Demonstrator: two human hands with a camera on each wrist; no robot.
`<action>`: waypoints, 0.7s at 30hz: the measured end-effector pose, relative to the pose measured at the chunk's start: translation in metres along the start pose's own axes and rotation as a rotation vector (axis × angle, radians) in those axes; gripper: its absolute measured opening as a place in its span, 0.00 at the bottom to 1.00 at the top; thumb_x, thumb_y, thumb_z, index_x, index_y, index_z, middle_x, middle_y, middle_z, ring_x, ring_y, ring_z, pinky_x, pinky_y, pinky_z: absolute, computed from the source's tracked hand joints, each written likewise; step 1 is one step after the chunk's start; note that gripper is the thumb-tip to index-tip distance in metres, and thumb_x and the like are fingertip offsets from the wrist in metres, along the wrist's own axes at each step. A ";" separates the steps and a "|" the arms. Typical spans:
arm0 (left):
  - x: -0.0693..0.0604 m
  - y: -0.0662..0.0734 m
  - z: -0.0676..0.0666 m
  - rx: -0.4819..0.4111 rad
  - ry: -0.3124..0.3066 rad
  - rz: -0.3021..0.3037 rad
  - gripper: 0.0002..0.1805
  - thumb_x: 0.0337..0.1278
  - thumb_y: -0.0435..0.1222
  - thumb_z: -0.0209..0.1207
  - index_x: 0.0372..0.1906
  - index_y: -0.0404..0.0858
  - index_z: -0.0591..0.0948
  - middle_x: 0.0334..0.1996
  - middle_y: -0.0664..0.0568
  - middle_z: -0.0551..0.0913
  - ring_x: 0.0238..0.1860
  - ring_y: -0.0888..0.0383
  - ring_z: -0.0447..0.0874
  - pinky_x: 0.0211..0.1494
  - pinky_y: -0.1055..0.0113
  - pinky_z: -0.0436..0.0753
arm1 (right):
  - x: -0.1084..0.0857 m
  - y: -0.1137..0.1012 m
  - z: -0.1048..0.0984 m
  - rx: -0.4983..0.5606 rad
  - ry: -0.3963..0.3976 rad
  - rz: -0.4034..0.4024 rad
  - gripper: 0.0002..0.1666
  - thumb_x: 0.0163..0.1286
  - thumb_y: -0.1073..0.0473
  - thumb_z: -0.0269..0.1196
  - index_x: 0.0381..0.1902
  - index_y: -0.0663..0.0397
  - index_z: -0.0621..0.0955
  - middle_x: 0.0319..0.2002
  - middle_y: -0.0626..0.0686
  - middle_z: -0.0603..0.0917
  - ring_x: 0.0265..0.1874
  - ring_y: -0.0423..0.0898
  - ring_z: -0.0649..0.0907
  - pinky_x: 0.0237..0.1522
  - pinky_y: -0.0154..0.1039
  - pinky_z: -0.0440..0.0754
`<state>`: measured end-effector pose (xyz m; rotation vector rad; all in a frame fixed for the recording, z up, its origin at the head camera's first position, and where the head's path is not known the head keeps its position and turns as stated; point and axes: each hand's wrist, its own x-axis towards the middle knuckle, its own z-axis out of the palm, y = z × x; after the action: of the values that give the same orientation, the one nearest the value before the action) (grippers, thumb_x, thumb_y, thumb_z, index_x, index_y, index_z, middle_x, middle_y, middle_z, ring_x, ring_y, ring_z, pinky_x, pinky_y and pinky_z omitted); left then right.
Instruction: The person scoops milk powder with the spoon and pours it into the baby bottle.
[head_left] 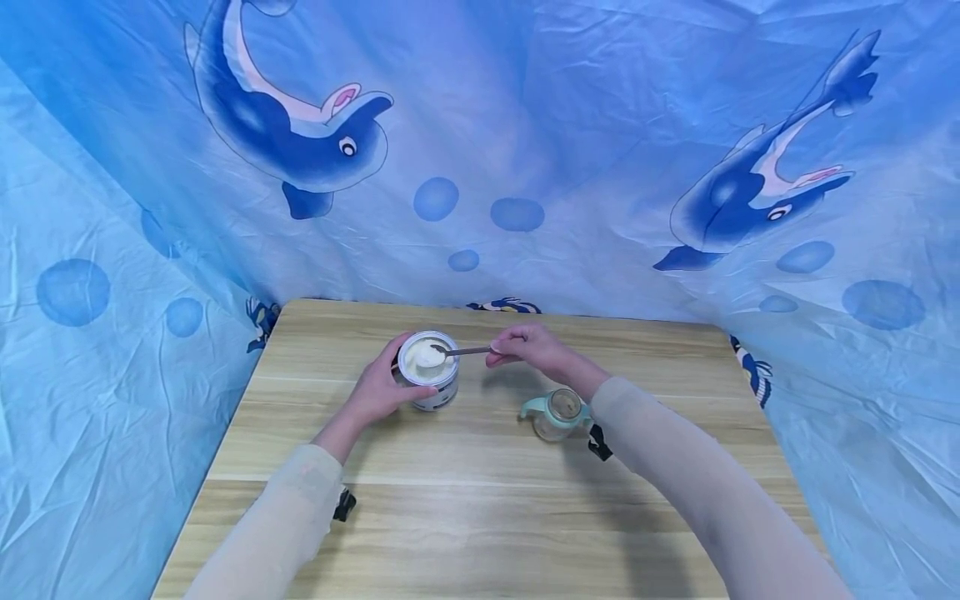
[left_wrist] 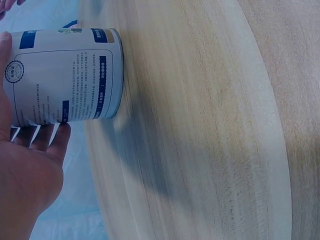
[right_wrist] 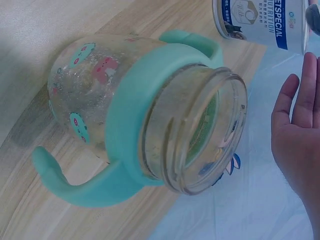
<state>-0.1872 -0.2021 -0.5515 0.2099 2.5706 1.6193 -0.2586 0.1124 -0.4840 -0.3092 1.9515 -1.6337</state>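
My left hand (head_left: pixel 384 388) grips the side of an open can (head_left: pixel 437 397) of pale powder. In the left wrist view the left hand (left_wrist: pixel 32 172) has thumb and fingers round the can's printed wall (left_wrist: pixel 55 80). My right hand (head_left: pixel 536 348) pinches the handle of a spoon (head_left: pixel 468 351) between thumb and fingertips, the spoon's bowl end lying at the powder in the can's mouth. Below my right forearm stands an uncovered clear bottle (head_left: pixel 555 427) with mint-green handles. The right wrist view shows this bottle (right_wrist: pixel 100 95) close up, beside my right hand (right_wrist: pixel 297 135).
A wooden table (head_left: pixel 450 517) lies under everything, with blue dolphin-printed cloth (head_left: pixel 480 142) behind it and at both sides. Black straps or clips (head_left: pixel 344 505) show at both wrists. The bottle stands close to my right sleeve (head_left: pixel 660 450).
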 end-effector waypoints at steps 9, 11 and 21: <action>-0.001 0.002 -0.001 0.009 -0.007 -0.003 0.62 0.44 0.53 0.85 0.84 0.54 0.61 0.76 0.48 0.72 0.75 0.43 0.71 0.77 0.39 0.71 | 0.001 0.003 0.002 0.013 -0.008 0.008 0.10 0.80 0.65 0.63 0.51 0.69 0.85 0.41 0.59 0.93 0.44 0.50 0.93 0.65 0.49 0.85; -0.001 0.002 -0.001 0.006 -0.008 -0.003 0.63 0.44 0.54 0.85 0.84 0.54 0.61 0.75 0.49 0.73 0.75 0.43 0.71 0.77 0.40 0.71 | 0.001 0.004 0.002 0.025 -0.006 0.002 0.10 0.81 0.65 0.62 0.51 0.69 0.85 0.40 0.59 0.93 0.43 0.50 0.93 0.64 0.49 0.86; -0.004 0.007 -0.005 0.056 0.003 -0.014 0.66 0.43 0.53 0.85 0.86 0.49 0.59 0.80 0.45 0.68 0.78 0.40 0.67 0.80 0.37 0.66 | -0.010 -0.007 -0.006 0.029 -0.003 0.009 0.14 0.82 0.62 0.61 0.55 0.70 0.84 0.42 0.57 0.93 0.45 0.48 0.93 0.72 0.56 0.78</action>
<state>-0.1837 -0.2042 -0.5433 0.1939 2.6151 1.5456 -0.2549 0.1209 -0.4738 -0.2911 1.9223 -1.6538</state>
